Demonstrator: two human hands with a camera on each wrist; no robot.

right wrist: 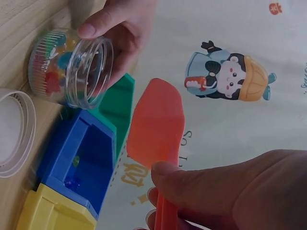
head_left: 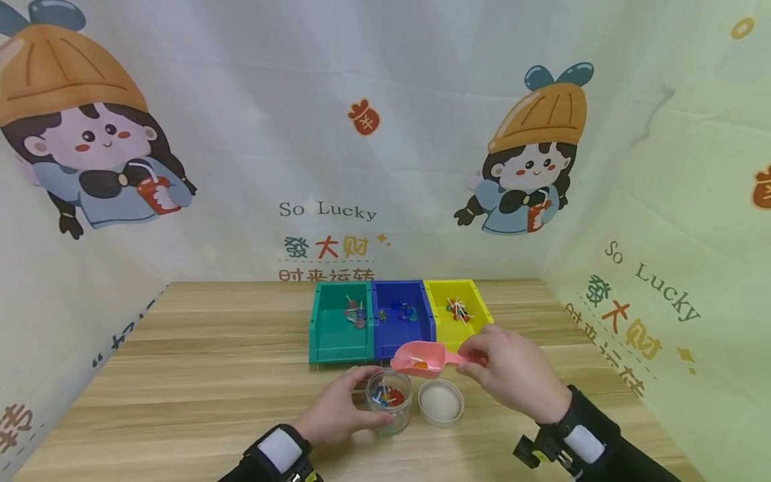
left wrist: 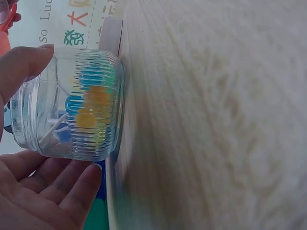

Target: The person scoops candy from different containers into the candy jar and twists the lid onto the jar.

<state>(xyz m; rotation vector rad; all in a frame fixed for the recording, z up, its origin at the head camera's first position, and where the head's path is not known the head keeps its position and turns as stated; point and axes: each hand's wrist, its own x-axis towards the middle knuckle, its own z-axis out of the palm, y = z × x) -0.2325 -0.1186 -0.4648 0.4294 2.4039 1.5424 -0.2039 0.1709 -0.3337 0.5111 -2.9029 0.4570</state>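
My left hand [head_left: 338, 410] holds a clear ribbed jar [head_left: 396, 423] upright on the table, thumb on one side and fingers on the other. Through its wall show small coloured pieces [left wrist: 87, 118], some with white sticks. Between thumb and fingers, my right hand [head_left: 515, 369] grips the handle of a pink scoop [head_left: 412, 351]. The scoop is just beyond the jar's open mouth and above it, with a small orange piece [head_left: 420, 365] lying inside. Beside the jar on the right lies a round white lid [head_left: 441, 402].
Behind the jar, a green bin [head_left: 340, 345], a blue bin [head_left: 391, 338] and a yellow bin [head_left: 436, 331] stand side by side, each with small pieces inside. A printed cloth [head_left: 415, 167] hangs behind the wooden table [head_left: 235, 348] and along its sides.
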